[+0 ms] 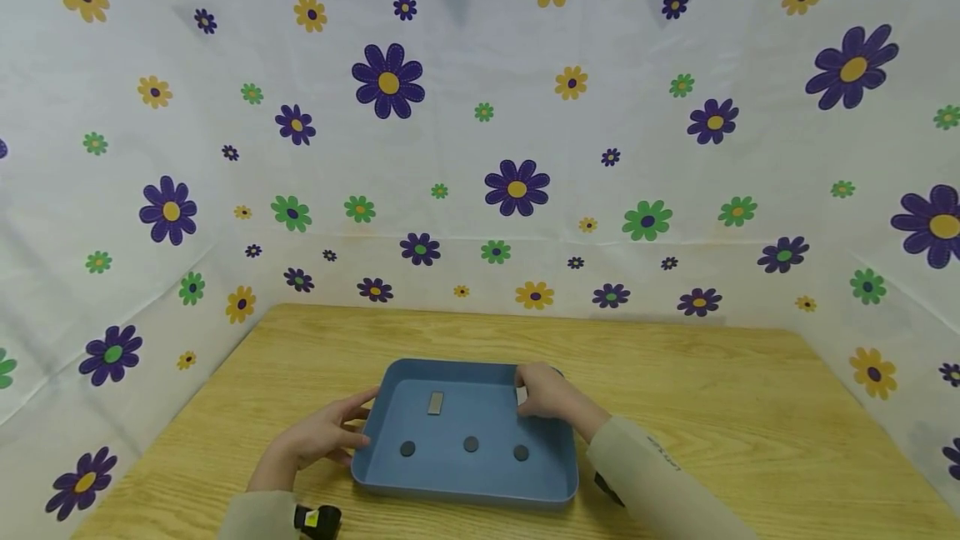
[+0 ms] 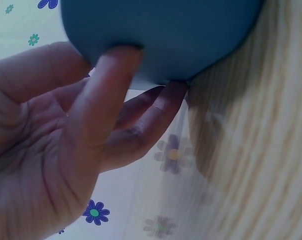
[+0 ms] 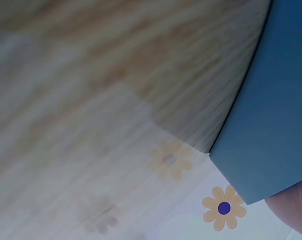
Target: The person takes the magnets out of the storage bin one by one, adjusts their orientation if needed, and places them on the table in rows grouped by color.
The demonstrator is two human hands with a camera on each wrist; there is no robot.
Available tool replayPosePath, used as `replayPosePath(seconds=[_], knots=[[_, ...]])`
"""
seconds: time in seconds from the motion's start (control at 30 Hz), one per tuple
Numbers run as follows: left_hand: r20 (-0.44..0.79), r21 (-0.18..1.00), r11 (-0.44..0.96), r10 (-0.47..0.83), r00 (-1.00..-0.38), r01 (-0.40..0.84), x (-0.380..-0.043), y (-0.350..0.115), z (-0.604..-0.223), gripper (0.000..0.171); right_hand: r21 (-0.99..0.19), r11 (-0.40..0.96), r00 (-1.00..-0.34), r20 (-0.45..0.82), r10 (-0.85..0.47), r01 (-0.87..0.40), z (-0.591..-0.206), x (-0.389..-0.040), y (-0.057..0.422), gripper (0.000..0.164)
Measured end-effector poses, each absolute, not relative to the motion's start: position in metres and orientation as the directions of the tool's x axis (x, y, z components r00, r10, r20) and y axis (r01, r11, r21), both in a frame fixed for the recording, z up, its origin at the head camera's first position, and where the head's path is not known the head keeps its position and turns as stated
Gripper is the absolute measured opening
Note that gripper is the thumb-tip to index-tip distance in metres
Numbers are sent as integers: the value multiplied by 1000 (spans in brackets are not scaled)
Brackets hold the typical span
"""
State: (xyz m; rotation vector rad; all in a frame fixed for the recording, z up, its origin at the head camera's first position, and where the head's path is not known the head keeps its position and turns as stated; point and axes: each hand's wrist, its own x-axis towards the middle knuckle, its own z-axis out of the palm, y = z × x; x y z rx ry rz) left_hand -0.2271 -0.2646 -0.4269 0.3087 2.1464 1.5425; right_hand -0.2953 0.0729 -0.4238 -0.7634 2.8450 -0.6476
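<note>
A blue tray [image 1: 457,490] with a raised rim lies on the wooden table. My left hand [image 1: 324,433] rests against its left end; the left wrist view shows thumb and fingertips [image 2: 118,55] touching the outer wall. Over the tray's right end, my right hand [image 1: 551,392] reaches inside and pinches a small whitish rectangular piece [image 1: 521,395], partly hidden by the fingers. A grey rectangular block [image 1: 436,403] lies at the tray's back left. Along the front sit three dark round discs: left [image 1: 407,448], middle [image 1: 471,444] and right [image 1: 521,452].
The light wooden table [image 1: 697,407] extends around the tray on all sides. A white flower-print sheet [image 1: 450,148] encloses the table at the back and both sides. In the right wrist view, the tray's outer wall [image 3: 271,115] fills the right side.
</note>
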Motion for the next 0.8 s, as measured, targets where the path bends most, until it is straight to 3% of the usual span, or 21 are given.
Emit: replayPosePath(seconds=[0.5, 0.8], knots=[[-247, 938, 334, 446, -860, -96, -227, -265, -427, 73, -465, 758, -857, 5, -515, -458, -424, -295, 76, 30], [-232, 944, 321, 467, -854, -81, -224, -264, -425, 70, -548, 696, -854, 65, -517, -463, -420, -296, 82, 30]])
